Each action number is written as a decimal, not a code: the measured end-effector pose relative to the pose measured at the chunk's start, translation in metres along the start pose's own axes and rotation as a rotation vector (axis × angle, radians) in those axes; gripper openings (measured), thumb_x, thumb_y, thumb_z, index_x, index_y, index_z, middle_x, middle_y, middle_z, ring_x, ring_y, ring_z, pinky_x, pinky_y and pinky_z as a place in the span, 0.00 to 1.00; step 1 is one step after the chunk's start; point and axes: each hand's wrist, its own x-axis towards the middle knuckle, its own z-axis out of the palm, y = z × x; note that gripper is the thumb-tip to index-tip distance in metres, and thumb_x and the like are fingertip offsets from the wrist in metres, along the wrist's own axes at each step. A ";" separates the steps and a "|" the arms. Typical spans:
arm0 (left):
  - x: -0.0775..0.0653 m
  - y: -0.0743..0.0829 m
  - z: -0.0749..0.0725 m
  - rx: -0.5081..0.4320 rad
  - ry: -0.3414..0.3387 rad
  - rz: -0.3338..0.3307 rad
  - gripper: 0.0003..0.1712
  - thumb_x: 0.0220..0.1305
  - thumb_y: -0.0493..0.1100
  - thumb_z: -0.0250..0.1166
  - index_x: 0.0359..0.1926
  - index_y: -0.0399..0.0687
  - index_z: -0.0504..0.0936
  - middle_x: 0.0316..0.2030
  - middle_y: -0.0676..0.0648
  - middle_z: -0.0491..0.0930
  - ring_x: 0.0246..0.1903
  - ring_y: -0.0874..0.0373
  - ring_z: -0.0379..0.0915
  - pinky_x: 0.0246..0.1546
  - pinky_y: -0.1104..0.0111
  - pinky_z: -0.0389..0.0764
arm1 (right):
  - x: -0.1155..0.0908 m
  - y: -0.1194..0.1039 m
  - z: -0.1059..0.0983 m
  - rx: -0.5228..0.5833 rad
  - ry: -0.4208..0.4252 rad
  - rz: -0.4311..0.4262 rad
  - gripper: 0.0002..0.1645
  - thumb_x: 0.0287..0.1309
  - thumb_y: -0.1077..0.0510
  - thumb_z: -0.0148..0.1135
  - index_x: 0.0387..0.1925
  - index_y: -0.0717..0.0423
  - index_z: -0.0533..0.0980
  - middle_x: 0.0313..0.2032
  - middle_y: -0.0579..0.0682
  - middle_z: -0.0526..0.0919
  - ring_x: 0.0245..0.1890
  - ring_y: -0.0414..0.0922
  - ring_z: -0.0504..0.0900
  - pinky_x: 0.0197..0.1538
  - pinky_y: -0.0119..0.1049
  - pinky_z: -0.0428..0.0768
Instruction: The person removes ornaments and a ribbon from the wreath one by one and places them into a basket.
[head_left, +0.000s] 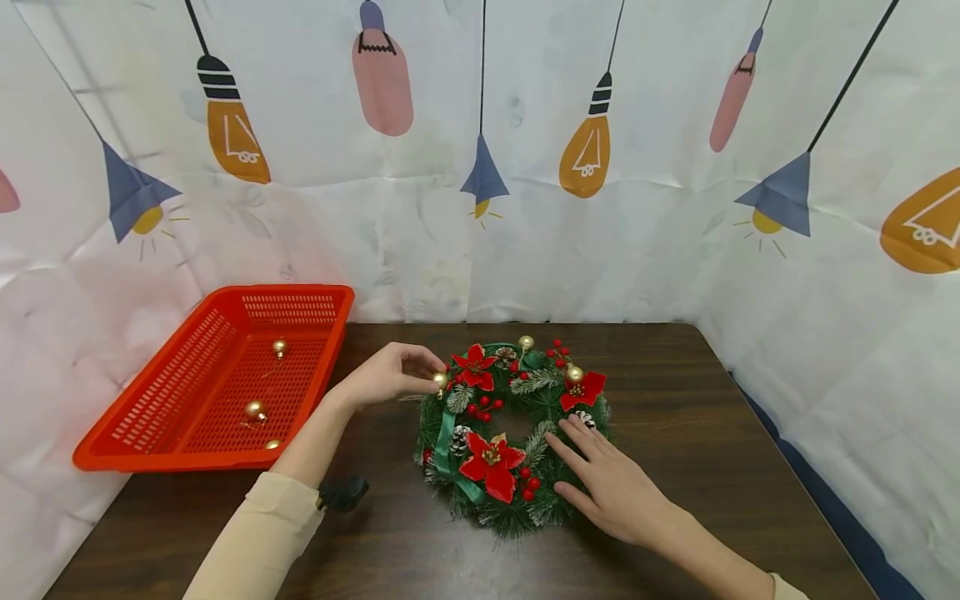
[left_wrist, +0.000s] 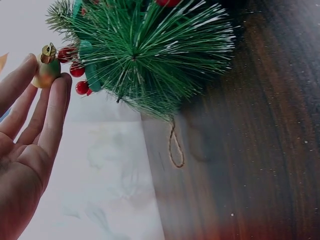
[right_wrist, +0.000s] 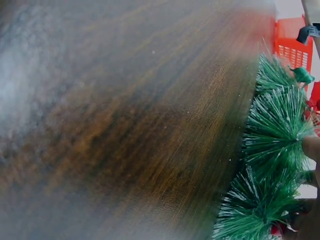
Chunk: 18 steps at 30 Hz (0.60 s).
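Left hand (head_left: 393, 372) pinches a gold bauble (head_left: 440, 382) by the wreath (head_left: 510, 518), right hand (head_left: 611, 487) rests straight-fingered on it; two baubles (head_left: 574, 374) seem placed, three left in the basket (head_left: 172, 462)

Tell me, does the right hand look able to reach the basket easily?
Probably not easily: the left arm and much of the wreath lie between the right hand and the basket.

The wreath (head_left: 540, 442) is green and red, the baubles (head_left: 440, 381) gold, the basket (head_left: 187, 461) red, the white curtain (head_left: 427, 233) lamp-patterned.
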 end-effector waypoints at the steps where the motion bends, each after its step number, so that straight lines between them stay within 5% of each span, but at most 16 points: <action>1: -0.001 -0.001 0.000 -0.004 -0.001 -0.001 0.14 0.64 0.39 0.74 0.50 0.44 0.87 0.45 0.46 0.86 0.45 0.50 0.84 0.49 0.48 0.83 | 0.000 0.000 0.000 0.001 -0.006 0.002 0.40 0.75 0.39 0.56 0.78 0.53 0.63 0.76 0.60 0.61 0.77 0.58 0.54 0.72 0.57 0.62; 5: -0.004 -0.004 0.002 -0.028 -0.004 -0.006 0.14 0.64 0.39 0.74 0.50 0.43 0.86 0.45 0.45 0.86 0.47 0.50 0.83 0.48 0.45 0.82 | 0.001 0.000 0.000 0.012 -0.031 0.015 0.40 0.75 0.38 0.55 0.78 0.52 0.61 0.77 0.60 0.59 0.78 0.57 0.52 0.73 0.56 0.60; 18: -0.011 -0.017 0.007 -0.026 0.002 0.038 0.13 0.62 0.38 0.76 0.47 0.43 0.85 0.44 0.44 0.85 0.47 0.49 0.82 0.47 0.59 0.84 | 0.001 0.001 0.001 0.002 -0.019 0.008 0.40 0.75 0.39 0.55 0.78 0.53 0.62 0.76 0.60 0.60 0.78 0.57 0.53 0.72 0.56 0.61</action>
